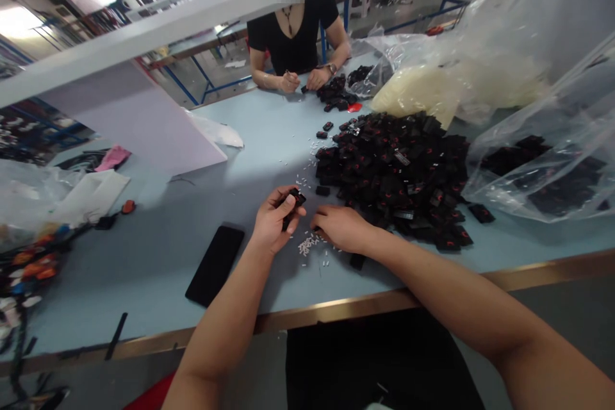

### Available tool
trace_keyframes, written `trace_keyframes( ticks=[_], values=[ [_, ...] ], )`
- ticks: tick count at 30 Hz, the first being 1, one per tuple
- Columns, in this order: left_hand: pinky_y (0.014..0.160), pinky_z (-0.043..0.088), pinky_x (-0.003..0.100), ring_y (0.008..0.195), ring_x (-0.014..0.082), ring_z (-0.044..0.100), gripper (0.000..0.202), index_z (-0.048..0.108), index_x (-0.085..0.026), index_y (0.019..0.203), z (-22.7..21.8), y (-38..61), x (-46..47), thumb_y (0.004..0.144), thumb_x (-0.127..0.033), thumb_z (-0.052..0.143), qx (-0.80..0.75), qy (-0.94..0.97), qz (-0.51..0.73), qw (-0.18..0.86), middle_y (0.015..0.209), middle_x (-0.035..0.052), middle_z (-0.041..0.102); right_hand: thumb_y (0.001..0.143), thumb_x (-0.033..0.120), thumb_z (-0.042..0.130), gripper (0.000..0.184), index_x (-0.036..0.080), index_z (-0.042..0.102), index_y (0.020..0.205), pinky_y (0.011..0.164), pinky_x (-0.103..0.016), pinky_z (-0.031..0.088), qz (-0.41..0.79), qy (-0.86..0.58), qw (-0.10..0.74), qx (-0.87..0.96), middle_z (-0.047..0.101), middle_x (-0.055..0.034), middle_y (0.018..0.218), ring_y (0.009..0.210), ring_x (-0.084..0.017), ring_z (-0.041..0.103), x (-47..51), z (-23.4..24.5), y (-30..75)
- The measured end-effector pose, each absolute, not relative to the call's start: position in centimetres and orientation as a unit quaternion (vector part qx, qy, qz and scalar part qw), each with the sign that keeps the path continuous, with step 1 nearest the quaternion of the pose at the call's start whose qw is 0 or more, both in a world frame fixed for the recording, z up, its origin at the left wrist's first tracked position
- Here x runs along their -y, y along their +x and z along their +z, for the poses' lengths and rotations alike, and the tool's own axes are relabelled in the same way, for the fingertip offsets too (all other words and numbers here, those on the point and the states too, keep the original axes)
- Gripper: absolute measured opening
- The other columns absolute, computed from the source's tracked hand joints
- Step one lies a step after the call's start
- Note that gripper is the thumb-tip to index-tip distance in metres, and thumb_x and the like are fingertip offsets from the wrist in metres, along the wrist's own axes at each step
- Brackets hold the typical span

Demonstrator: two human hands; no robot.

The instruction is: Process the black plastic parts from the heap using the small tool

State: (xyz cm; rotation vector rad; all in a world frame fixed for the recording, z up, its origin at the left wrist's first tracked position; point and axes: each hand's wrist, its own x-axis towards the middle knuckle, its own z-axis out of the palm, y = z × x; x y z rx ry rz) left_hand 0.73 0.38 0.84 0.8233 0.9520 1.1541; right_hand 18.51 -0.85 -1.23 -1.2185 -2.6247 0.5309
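In the head view, my left hand [271,223] is closed around a small black plastic connector housing [298,196], its thumb on top and the part's end pointing away from me. My right hand [342,228] is just to the right, palm down, fingertips drawn together low over the table. Whatever those fingertips pinch, if anything, is hidden. Small white plastic pegs [307,245] lie scattered below and between my hands. Beyond my right hand rises a big heap of black connector housings [394,173], many with a red mark. One loose black housing [322,191] rests near the heap's left edge.
A black phone [215,266] lies left of my left forearm. Clear plastic bags [542,166] stand at the right. Across the table [168,275], a co-worker's hands [307,80] handle black parts. A slanted pale panel [144,122] and wires with orange connectors [36,266] are at left.
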Motion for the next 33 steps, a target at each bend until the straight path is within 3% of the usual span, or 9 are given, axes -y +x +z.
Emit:
trace_keyframes(
  ticks=[8,11,14,19,28,33],
  values=[
    [0.029,0.03,0.014,0.054,0.0116,0.064,0.041,0.065,-0.015,0.1,0.4,0.6,-0.5,0.068,-0.032,0.085,-0.423,0.37,0.505,0.655,0.075,0.0022,0.065,0.091,0.023,0.054,0.019,0.014,0.069,0.1,0.074,-0.032,0.047,0.194,-0.432,0.107,0.874,0.07,-0.0131,0.101,0.089,-0.025,0.066,0.7,-1.9,18.2],
    [0.029,0.031,0.014,0.055,0.012,0.065,0.04,0.065,-0.015,0.1,0.4,0.6,-0.4,0.069,-0.032,0.085,-0.423,0.375,0.502,0.655,0.076,0.0023,0.066,0.084,0.02,0.06,0.014,0.014,0.067,0.095,0.072,-0.03,0.046,0.252,-0.456,0.196,0.831,0.069,-0.0107,0.097,0.084,-0.021,0.064,0.2,-1.8,18.6],
    [0.028,0.031,0.014,0.054,0.0125,0.065,0.04,0.064,-0.016,0.099,0.6,0.7,-0.2,0.069,-0.033,0.085,-0.421,0.382,0.487,0.663,0.073,0.0019,0.066,0.082,0.022,0.061,0.007,0.016,0.065,0.084,0.065,-0.026,0.043,0.354,-0.48,0.322,0.736,0.066,-0.0037,0.08,0.07,-0.015,0.057,-0.3,-1.1,19.1],
    [0.028,0.03,0.013,0.051,0.0132,0.063,0.038,0.064,-0.016,0.097,0.9,1.1,0.3,0.069,-0.032,0.084,-0.399,0.399,0.458,0.687,0.065,0.0013,0.064,0.084,0.035,0.056,0.019,0.017,0.06,0.078,0.055,-0.024,0.036,0.451,-0.455,0.428,0.638,0.054,0.0031,0.066,0.058,-0.011,0.043,-0.5,0.0,19.6],
    [0.029,0.03,0.013,0.043,0.0109,0.059,0.037,0.063,-0.016,0.098,0.8,1.3,0.7,0.072,-0.033,0.082,-0.382,0.411,0.431,0.706,0.062,0.0019,0.067,0.086,0.03,0.056,0.014,0.019,0.06,0.08,0.064,-0.026,0.042,0.386,-0.438,0.443,0.68,0.06,0.0001,0.073,0.067,-0.014,0.052,-0.1,-0.6,19.3],
    [0.028,0.031,0.013,0.049,0.013,0.063,0.037,0.063,-0.016,0.096,0.7,1.4,0.7,0.07,-0.032,0.084,-0.385,0.404,0.44,0.703,0.064,0.0012,0.067,0.089,0.023,0.056,0.009,0.02,0.059,0.081,0.068,-0.027,0.046,0.292,-0.418,0.459,0.728,0.061,-0.0019,0.078,0.072,-0.015,0.056,0.3,-0.5,19.4]
  ],
)
